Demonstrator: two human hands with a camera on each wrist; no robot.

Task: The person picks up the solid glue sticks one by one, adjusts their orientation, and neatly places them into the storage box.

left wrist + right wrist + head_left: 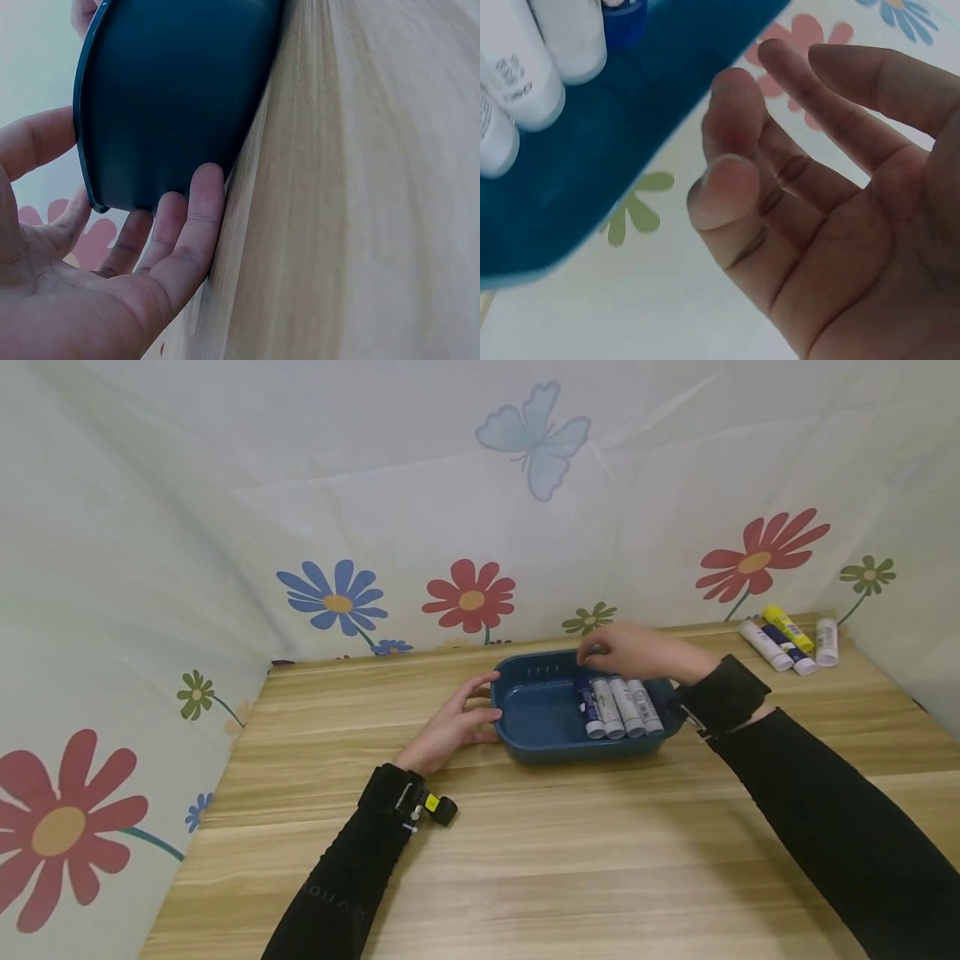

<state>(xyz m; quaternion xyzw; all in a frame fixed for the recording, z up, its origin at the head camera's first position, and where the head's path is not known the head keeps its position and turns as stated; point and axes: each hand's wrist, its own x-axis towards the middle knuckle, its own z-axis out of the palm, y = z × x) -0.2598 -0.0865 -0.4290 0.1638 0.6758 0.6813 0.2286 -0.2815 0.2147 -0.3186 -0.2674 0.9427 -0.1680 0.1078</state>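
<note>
A dark blue plastic basin (536,714) sits on the wooden table, its long side across my front. In its right half several glue sticks (623,706) lie side by side, one with a dark blue body and the others white. My left hand (452,722) rests against the basin's left end; in the left wrist view the fingers (196,217) touch the outer wall and the thumb is at the rim. Above the back rim hovers my right hand (637,650), its fingers loosely bent and nothing held, as the right wrist view shows.
At the table's back right lie more glue sticks: a yellow one (787,627), a dark blue one (786,647), and white ones (827,642) to either side. A white cloth backdrop (405,510) with printed flowers and a butterfly rises behind the table (525,860).
</note>
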